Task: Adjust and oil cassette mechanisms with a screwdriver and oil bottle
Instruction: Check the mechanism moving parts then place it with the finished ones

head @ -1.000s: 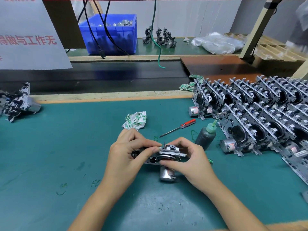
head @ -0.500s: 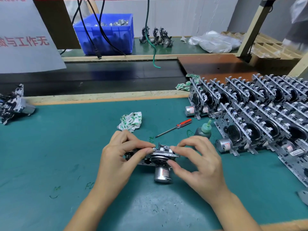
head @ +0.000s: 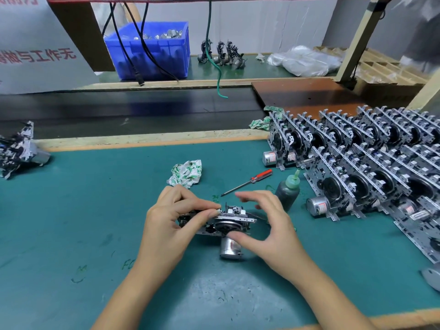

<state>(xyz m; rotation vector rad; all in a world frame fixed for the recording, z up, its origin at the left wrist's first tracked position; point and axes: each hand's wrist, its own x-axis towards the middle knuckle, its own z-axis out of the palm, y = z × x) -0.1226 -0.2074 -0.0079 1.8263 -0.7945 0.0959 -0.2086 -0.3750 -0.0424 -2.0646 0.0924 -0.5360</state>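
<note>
Head view: on the green mat (head: 71, 210) the left hand (head: 173, 225) pinches the mechanism (head: 223, 222) at its left end. The right hand (head: 269, 225) touches it by thumb only, fingers spread loose above. Screwdriver (head: 247, 182) and oil bottle (head: 288, 191) lie just behind.

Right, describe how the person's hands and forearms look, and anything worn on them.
Both the left hand and right hand are bare: no gloves, rings, watch or wristband visible. The forearms are uncovered right down to the frame's bottom edge, with no sleeve in view. Fingernails look short and unpainted.
</note>
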